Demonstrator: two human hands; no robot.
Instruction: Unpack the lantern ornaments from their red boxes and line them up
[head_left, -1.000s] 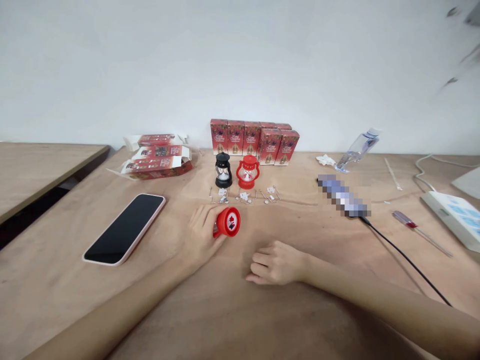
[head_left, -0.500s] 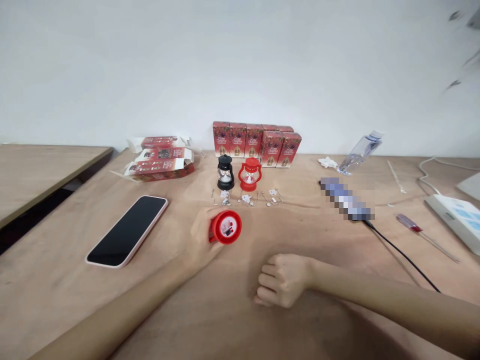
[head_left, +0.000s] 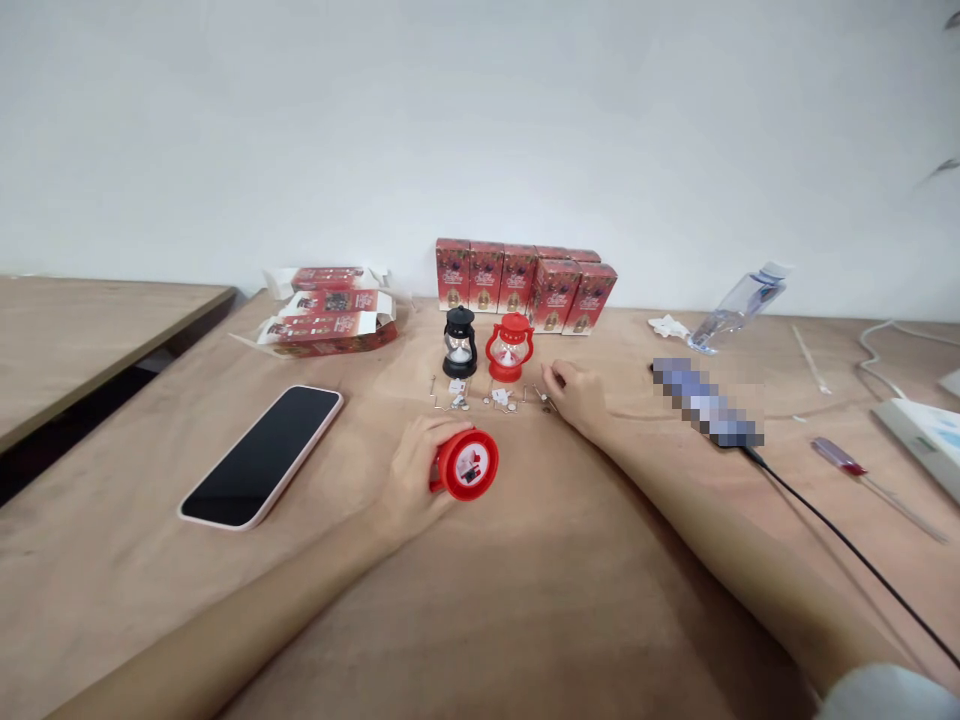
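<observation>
My left hand [head_left: 420,475] is wrapped round a small red toy lantern [head_left: 448,468], which lies tipped so that its round base with a picture disc faces me. Farther forward, my right hand [head_left: 579,395] is closed over the right-hand group of small parts; whatever its fingertips pinch is hidden. Next to that hand stands an upright red lantern [head_left: 510,350], with a black lantern [head_left: 460,345] to its left. In front of these two lie bent wire handles [head_left: 442,398], small white tags [head_left: 501,396] and tiny round pieces.
Red printed boxes [head_left: 486,280] stand in rows against the wall. Opened boxes [head_left: 330,315] lie at the back left, and a phone [head_left: 262,455] at the left. Rightward are a tilted bottle [head_left: 739,305], a blurred-out device [head_left: 701,400] with a cable, a screwdriver [head_left: 840,456] and a power strip [head_left: 926,440].
My right hand has moved forward from the near table, as a fist, to the small parts by the upright red lantern. My left hand keeps hold of its lantern. The view has shifted slightly.
</observation>
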